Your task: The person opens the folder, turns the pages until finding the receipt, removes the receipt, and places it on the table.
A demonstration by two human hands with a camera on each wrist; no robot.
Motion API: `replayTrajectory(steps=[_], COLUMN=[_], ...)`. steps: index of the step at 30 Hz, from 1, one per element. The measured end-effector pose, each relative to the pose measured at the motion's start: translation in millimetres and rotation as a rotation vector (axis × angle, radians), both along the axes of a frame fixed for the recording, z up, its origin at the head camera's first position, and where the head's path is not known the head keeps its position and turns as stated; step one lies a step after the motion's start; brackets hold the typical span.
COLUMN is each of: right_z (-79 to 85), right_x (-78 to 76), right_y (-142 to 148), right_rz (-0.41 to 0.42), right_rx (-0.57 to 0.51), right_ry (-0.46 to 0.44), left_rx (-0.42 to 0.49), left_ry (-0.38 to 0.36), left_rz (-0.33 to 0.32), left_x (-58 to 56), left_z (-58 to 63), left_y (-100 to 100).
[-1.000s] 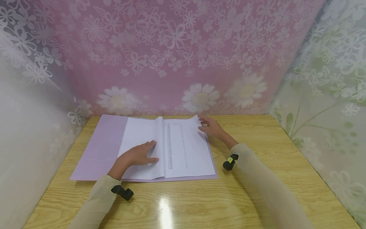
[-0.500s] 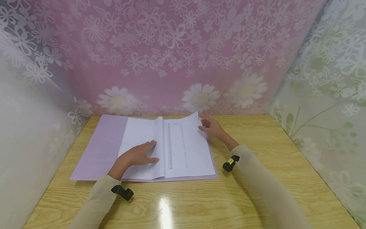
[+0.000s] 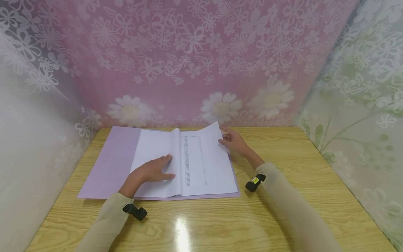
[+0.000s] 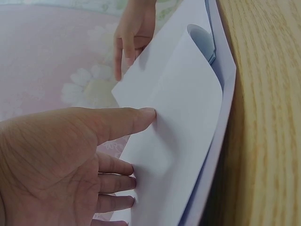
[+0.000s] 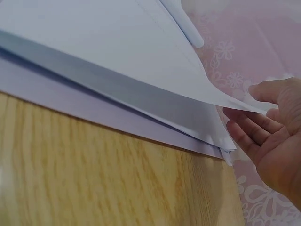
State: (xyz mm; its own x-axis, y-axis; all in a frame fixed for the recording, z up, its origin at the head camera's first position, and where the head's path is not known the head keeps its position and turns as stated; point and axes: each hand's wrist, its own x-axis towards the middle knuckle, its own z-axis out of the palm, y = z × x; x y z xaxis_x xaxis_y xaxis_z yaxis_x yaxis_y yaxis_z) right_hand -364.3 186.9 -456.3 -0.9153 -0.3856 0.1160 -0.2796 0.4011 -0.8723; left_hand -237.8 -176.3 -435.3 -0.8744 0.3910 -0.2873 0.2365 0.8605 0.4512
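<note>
Before you, a lilac folder (image 3: 108,164) is lying open on the wooden table (image 3: 220,224). Its white left-hand page (image 3: 154,143) is showing you a blank face and curving into a rounded fold (image 3: 177,140) beside the printed right-hand sheet (image 3: 217,164), whose far right corner (image 3: 215,127) (bearing no print) is rising clear of the layers beneath

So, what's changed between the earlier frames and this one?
The far right corner of the printed page has lifted slightly higher at the right hand; the right sleeve has edged toward the person. No new grip or release shows. The left hand still rests on the facing page; the purple folder hasn't moved.
</note>
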Motion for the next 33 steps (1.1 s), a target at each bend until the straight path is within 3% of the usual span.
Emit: replayTrajectory(steps=[12, 23, 33], right_z=[3.6, 7.4, -0.4], right_x=[12.8, 19.9, 24.6], right_y=[7.1, 12.0, 4.5], right_rz=[0.040, 0.115, 0.157], right_rx=[-0.125, -0.137, -0.124], right_ry=[-0.087, -0.108, -0.136], left_rx=[-0.003, -0.003, -0.006], left_ry=[0.006, 0.001, 0.000], left_rz=[-0.005, 0.004, 0.006], left_x=[0.2, 0.6, -0.5], left_z=[0.2, -0.7, -2.0], left_y=[-0.1, 0.5, -0.2])
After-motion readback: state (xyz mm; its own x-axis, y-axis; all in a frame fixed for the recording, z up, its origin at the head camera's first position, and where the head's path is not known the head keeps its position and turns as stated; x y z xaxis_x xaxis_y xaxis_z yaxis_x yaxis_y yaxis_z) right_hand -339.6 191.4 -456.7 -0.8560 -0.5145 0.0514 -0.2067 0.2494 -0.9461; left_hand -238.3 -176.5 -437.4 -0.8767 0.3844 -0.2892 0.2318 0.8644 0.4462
